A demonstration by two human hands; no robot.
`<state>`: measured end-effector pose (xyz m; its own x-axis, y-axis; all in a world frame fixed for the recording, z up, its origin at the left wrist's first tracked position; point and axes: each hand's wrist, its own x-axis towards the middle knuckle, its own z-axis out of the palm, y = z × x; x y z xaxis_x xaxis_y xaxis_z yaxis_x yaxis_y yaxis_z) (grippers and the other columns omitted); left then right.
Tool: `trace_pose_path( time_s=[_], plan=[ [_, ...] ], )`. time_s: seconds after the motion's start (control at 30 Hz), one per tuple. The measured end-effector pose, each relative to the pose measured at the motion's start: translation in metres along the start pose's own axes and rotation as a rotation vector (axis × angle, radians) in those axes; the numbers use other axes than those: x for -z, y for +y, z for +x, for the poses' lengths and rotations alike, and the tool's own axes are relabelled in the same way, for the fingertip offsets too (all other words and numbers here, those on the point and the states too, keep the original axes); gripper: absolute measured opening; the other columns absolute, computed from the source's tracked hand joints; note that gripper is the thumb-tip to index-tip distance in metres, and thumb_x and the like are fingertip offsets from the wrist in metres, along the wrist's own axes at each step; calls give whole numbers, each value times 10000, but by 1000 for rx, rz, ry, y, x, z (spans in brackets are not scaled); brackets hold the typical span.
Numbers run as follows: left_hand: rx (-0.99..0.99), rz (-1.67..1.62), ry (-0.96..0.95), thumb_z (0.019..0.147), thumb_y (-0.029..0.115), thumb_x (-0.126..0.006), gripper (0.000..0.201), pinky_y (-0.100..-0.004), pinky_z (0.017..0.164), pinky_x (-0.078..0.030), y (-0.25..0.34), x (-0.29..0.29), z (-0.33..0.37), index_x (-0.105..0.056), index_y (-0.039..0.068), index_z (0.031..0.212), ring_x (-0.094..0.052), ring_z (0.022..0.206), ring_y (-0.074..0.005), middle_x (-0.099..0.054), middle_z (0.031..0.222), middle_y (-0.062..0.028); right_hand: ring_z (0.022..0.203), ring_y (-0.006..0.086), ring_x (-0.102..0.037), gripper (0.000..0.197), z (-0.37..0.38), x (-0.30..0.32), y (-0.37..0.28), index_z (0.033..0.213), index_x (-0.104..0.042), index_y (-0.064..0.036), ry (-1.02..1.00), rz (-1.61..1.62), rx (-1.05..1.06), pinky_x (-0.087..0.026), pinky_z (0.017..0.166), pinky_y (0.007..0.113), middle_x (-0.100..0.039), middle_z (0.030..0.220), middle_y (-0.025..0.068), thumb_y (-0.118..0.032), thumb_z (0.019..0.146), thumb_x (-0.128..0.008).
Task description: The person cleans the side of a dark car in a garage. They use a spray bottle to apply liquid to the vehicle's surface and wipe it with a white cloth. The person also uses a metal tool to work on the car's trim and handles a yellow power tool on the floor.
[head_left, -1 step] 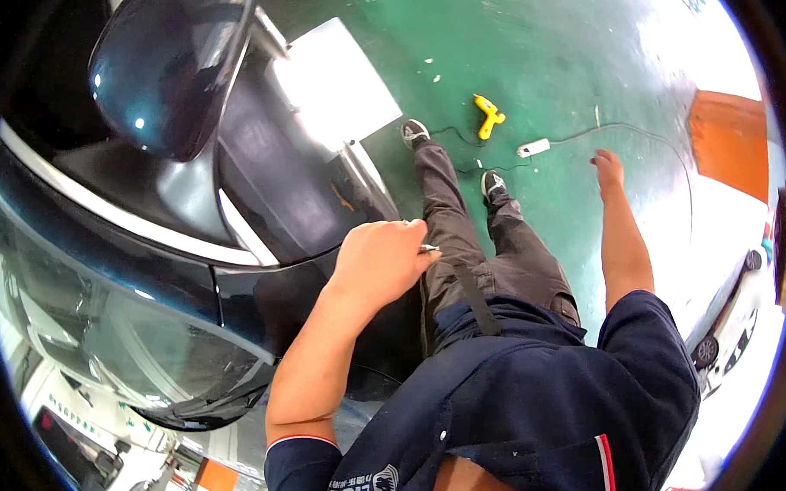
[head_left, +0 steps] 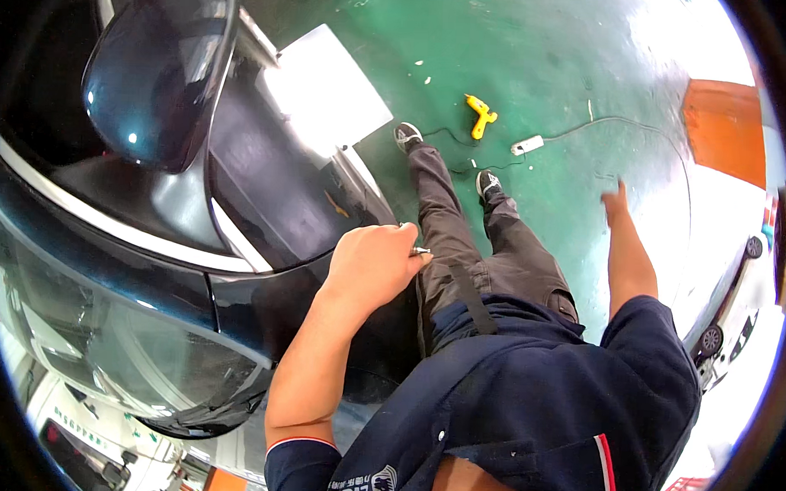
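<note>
My left hand [head_left: 366,262] is closed around a slim tool with a metal tip [head_left: 421,252]. Most of that tool is hidden in the fist, and its exact kind cannot be made out. The fist is beside the dark door [head_left: 279,168] of a car, in front of my legs; whether it touches the door is not clear. Out to the right, my right hand [head_left: 616,206] hangs over the green floor. Its fingers are partly spread, one of them stretched out, and nothing shows in it.
The car's side mirror [head_left: 156,81] juts out at upper left. A bright white panel [head_left: 329,83] is beside the door. On the floor lie a yellow glue gun [head_left: 480,119] and a white power strip [head_left: 527,145] with its cable. An orange board [head_left: 724,131] stands at right.
The right hand has shifted slightly right and downward, and a finger now points out more. The left hand keeps its grip on the slim tool. The whole view has moved a little.
</note>
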<state>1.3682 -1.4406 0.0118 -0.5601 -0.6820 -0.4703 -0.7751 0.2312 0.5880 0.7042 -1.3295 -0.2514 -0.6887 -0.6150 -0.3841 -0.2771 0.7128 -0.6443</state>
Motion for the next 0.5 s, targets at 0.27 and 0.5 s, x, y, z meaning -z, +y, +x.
trace_pose_path(
  time_s=[0.27,0.5],
  plan=[
    [17,79,-40,884,411,-652,397,-484,704,-491,7,-9,2,-567,31,808,-644,798,-386,-658,803,-160,993,348,-680,471,-234,-16,79,1233,-546,7,-816,-956,-512,-548,890,441,-690,1062,220,-234,847,-666],
    [16,57,-8,880,410,-659,395,-488,708,-486,7,-4,-7,-576,28,818,-645,808,-387,-661,798,-158,947,297,-680,265,-176,-37,126,939,-692,-28,-912,-1211,141,-536,846,456,-705,995,163,-256,918,-560]
  ],
)
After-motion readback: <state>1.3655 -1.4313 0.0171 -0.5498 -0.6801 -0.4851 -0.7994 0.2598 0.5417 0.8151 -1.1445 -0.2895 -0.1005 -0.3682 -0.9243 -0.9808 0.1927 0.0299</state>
